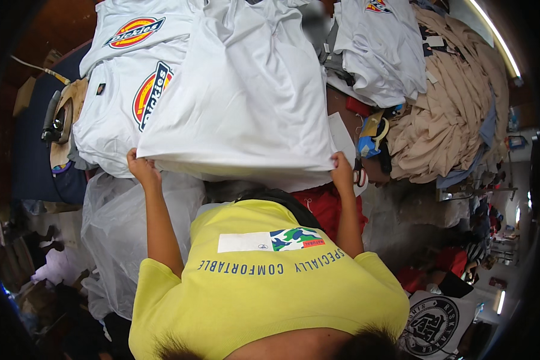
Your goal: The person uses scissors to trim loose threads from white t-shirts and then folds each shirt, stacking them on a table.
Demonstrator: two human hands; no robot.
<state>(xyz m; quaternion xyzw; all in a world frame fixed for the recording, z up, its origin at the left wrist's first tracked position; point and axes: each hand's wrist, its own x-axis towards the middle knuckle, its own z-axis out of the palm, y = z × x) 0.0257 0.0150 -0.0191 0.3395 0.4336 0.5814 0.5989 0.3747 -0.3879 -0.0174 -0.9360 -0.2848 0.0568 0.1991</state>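
While both arms reach forward, the left hand (pixel 141 165) is closed on the near left corner of a plain white folded cotton T-shirt (pixel 246 90), and the right hand (pixel 342 167) is closed on its near right corner; shirt is spread flat between them on top of the pile. Beneath and to the left lie white T-shirts with a red-and-yellow oval logo (pixel 126 96). Farther left, a black steam iron (pixel 55 120) sits on a dark blue pad. To the right, a heap of beige garments (pixel 456 114). Clear plastic bag (pixel 117 240) hangs below the left forearm.
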